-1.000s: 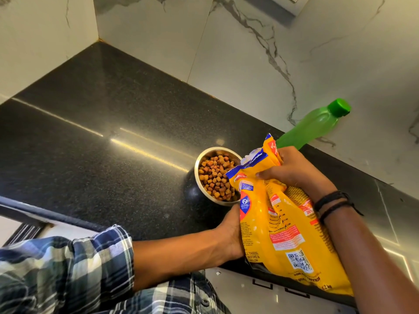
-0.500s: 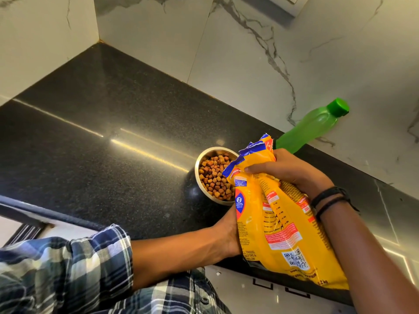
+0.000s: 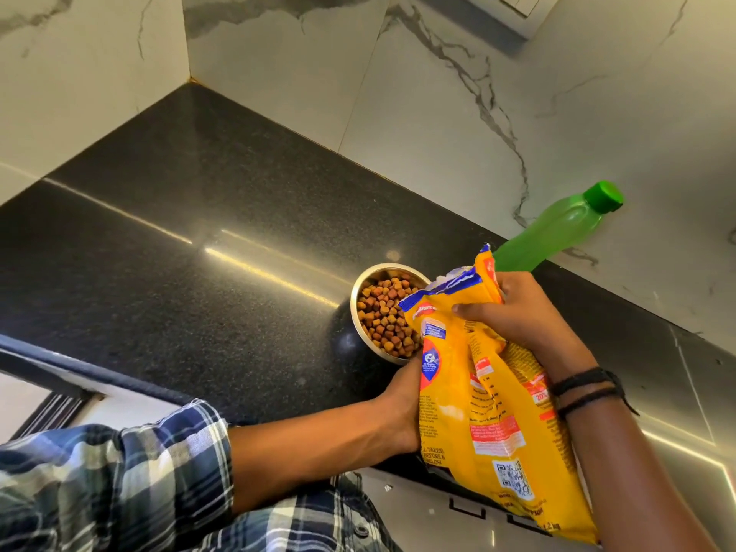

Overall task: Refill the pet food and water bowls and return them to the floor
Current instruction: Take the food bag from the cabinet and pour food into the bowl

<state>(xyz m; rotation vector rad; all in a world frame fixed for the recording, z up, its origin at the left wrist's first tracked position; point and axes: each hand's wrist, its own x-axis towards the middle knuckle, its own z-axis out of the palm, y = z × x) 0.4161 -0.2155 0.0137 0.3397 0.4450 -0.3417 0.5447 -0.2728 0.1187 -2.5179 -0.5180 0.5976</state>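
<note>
A steel bowl [image 3: 353,312] full of brown kibble [image 3: 384,316] stands on the black counter [image 3: 191,249]. A yellow pet food bag [image 3: 498,428] is held upright right of the bowl, and its torn blue-edged top hides the bowl's right rim. My right hand [image 3: 521,312] squeezes the bag's neck just under the opening. My left hand [image 3: 400,400] holds the bag's lower left edge, its fingers hidden behind the bag. No water bowl is in view.
A green capped bottle [image 3: 557,229] stands behind the bag against the marble wall [image 3: 438,113]. The counter runs back left into a corner. White cabinet fronts [image 3: 434,523] lie below its front edge.
The bag's top has shifted a little to the right and stands more upright beside the bowl. Both hands keep their hold. The bowl has not moved.
</note>
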